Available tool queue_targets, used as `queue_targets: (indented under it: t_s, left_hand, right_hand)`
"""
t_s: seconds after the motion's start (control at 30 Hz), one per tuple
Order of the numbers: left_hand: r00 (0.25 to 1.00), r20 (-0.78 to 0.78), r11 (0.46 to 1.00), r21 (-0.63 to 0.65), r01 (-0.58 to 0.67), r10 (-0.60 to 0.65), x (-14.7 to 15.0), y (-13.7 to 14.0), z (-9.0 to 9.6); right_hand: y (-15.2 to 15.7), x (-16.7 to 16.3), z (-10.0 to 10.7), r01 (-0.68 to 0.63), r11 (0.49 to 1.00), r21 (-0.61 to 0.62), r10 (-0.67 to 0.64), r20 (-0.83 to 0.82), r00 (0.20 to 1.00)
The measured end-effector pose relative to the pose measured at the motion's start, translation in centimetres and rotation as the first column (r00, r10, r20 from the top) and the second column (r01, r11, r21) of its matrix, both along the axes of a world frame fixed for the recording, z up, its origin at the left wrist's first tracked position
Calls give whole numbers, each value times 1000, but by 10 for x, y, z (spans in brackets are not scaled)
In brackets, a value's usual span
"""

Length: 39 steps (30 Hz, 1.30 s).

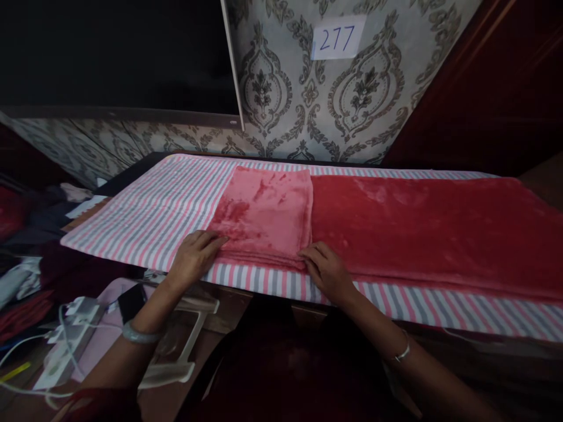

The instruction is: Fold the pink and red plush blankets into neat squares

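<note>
A plush red blanket (422, 228) lies lengthwise over a striped cloth. At its left end a doubled-over section (272, 211) shows a paler pink-red face, with stacked layers along the near edge. My left hand (196, 255) is closed at the left near corner of this section, thumb over the fabric; some fingertips are hidden. At the right near corner of the same section, my right hand (328, 269) pinches the layered edge between thumb and fingers.
Pink, grey and white striped cloth (153, 205) covers the table. Behind it stand a dark screen (114, 58) and a patterned wall with a paper marked 277 (338, 38). Lower left are a power strip (65, 346), cables, a phone (132, 302) and a white stool-like frame (193, 340).
</note>
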<state>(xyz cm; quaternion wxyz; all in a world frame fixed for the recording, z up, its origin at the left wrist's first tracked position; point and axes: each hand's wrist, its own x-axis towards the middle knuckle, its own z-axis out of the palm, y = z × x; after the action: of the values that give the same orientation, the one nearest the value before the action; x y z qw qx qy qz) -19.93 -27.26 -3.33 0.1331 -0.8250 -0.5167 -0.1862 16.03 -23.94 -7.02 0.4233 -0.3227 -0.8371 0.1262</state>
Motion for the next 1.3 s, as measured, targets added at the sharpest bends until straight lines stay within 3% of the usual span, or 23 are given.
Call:
queue_targets:
  t_s: [0.2,0.37,0.57,0.7,0.83,0.97,1.03,1.17,1.3]
  left_hand:
    - [982,180,998,3,-65,63,-6,-6,-9]
    - [959,263,992,48,-117,100,-5,-12,-15]
    - [951,216,961,119,-250,221,1,-15,-19]
    - [969,129,975,45,-220,212,-7,-17,-23]
    - [982,133,988,52,-145,137,-10,-22,-7]
    - [994,110,993,117,6,-19,23,-16,17]
    - [996,46,993,92,75,-80,53,-9,18]
    - [990,-85,994,-23,107,-108,106,3,-10]
    - [987,-145,997,-27,72,-75,117,5,-38]
  right_hand:
    - [-3,1,3,24,999,30,-23,-29,999]
    - [-4,0,5,21,999,49,-25,63,998]
    - [-3,-4,6,16,995,103,-30,135,990]
    - [-5,-1,3,-32,995,99,11,206,979]
    - [-6,2,15,-61,996,58,50,180,982]
    - [-3,-7,39,-63,993,101,48,139,989]
    - [-1,-17,45,-35,992,121,13,172,985]
    - [0,-29,28,37,998,49,-52,338,940]
    - [-1,-27,-1,72,997,-8,-63,410,910]
